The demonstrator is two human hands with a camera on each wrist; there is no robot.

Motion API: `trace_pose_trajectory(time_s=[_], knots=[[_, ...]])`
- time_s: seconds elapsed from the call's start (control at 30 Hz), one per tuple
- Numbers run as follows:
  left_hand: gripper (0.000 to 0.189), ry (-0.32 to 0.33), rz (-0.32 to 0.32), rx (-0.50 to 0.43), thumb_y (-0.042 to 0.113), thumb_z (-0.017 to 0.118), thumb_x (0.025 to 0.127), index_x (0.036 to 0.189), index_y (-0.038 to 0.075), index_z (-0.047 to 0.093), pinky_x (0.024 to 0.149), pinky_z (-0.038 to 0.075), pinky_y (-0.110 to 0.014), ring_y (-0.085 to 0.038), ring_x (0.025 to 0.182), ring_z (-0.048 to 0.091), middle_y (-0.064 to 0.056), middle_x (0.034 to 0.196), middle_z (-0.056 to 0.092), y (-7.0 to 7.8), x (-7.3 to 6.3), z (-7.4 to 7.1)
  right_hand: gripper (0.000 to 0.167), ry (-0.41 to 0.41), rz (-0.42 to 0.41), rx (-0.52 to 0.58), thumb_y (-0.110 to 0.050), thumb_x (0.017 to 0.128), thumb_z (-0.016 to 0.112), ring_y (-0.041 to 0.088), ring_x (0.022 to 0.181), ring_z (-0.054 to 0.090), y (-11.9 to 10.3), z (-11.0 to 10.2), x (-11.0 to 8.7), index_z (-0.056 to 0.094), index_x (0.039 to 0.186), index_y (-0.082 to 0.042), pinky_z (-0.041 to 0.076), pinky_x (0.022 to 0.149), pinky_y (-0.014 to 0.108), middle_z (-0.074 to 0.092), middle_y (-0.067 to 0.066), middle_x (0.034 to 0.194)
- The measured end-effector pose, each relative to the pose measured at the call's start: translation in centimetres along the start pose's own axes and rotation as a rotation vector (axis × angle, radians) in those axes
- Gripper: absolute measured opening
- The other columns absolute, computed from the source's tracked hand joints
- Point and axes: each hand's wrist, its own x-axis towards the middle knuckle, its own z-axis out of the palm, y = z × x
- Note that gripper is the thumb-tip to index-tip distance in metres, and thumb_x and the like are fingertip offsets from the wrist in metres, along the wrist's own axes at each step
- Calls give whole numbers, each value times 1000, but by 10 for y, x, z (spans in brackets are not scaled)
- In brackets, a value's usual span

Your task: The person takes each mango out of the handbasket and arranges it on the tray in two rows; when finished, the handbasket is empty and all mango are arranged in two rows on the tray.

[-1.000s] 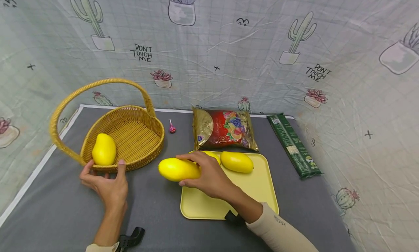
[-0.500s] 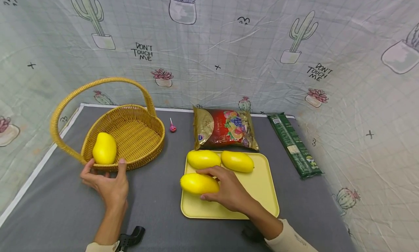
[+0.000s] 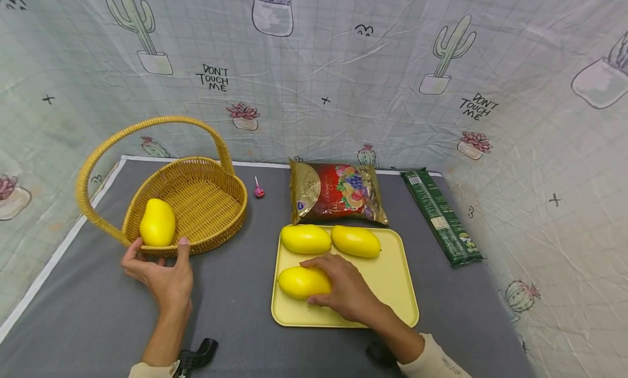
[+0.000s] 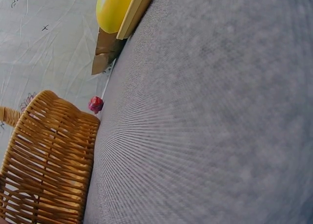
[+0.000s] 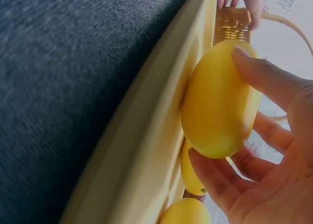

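Note:
My right hand (image 3: 347, 291) holds a yellow mango (image 3: 303, 282), thumb on one side and fingers on the other, at the front left of the yellow tray (image 3: 387, 304). In the right wrist view the mango (image 5: 220, 101) lies against or just over the tray; a gap cannot be told. Behind it on the tray lie two more mangoes, one left (image 3: 305, 239) and one right (image 3: 355, 241). My left hand (image 3: 164, 280) grips the near rim of the wicker basket (image 3: 206, 203), thumb up at the edge. Inside that basket, at its left, stands another mango (image 3: 157, 223).
A red and gold candy bag (image 3: 338, 193) lies just behind the tray. Right of it is a long green packet (image 3: 441, 220), set slantwise. A small lollipop (image 3: 259, 190) lies beside the basket, whose tall handle (image 3: 147, 121) arches above it. A printed cloth (image 3: 324, 61) hangs at the back.
My right hand has carried the mango rightward and down from between basket and tray to the tray's front left. My left hand has stayed on the basket rim.

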Motion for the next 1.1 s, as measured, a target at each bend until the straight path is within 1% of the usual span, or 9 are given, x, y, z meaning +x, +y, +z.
trace_pose_trajectory(time_s=[0.17, 0.33, 0.5, 0.63, 0.77, 0.83, 0.9, 1.1], knots=[[78, -1, -1, 2, 21, 82, 93, 150, 30, 29, 128, 26, -42, -13, 153, 21, -1, 157, 14, -1, 0, 0, 68, 19, -12, -77, -27, 77, 98, 21, 119, 62, -5, 2, 0, 69, 138, -23, 52, 104, 49, 70, -2, 130], [78, -1, -5, -1, 22, 82, 92, 150, 30, 29, 128, 26, -42, -13, 152, 21, -1, 156, 14, -1, 1, 0, 72, -14, -19, -134, -30, 76, 98, 18, 120, 59, -7, 3, -1, 67, 141, -25, 53, 103, 46, 68, -3, 131], [78, -1, -2, 1, 22, 82, 93, 150, 30, 29, 127, 26, -42, -14, 152, 22, -1, 156, 14, 0, 1, 0, 76, -33, -38, -140, -33, 75, 99, 17, 120, 57, -8, 2, -3, 65, 143, -28, 53, 103, 44, 68, -4, 132], [78, -2, -2, 3, 23, 82, 93, 150, 30, 29, 127, 26, -42, -13, 152, 22, -1, 157, 14, 0, 0, 0, 77, -35, -62, -92, -36, 75, 98, 16, 126, 56, -12, -2, -1, 64, 144, -29, 51, 109, 46, 66, -5, 137], [78, -3, -4, 5, 23, 82, 93, 150, 31, 29, 128, 26, -42, -13, 153, 21, -1, 158, 14, 0, 0, 0, 75, -29, -66, 26, -38, 78, 96, 14, 129, 55, -18, -7, 4, 62, 145, -33, 48, 113, 47, 64, -9, 142], [78, -4, -8, 5, 23, 82, 93, 150, 31, 28, 128, 26, -42, -12, 153, 21, 0, 158, 14, 0, 0, 0, 73, -17, -72, 78, -39, 80, 94, 13, 127, 55, -22, -8, 8, 62, 146, -36, 48, 112, 47, 64, -11, 143], [78, -4, -12, 2, 23, 82, 93, 150, 31, 28, 129, 26, -42, -12, 154, 21, 0, 158, 13, 0, 0, -1, 72, -2, -86, 107, -39, 81, 94, 11, 126, 56, -28, -9, 13, 62, 145, -37, 48, 110, 46, 64, -13, 143], [78, -9, -13, -7, 22, 82, 93, 150, 30, 29, 129, 25, -43, -13, 153, 21, 0, 158, 13, 0, 1, -1, 70, 38, -142, 152, -40, 84, 92, 10, 131, 55, -50, -9, 28, 62, 147, -35, 49, 110, 43, 64, -16, 145]])
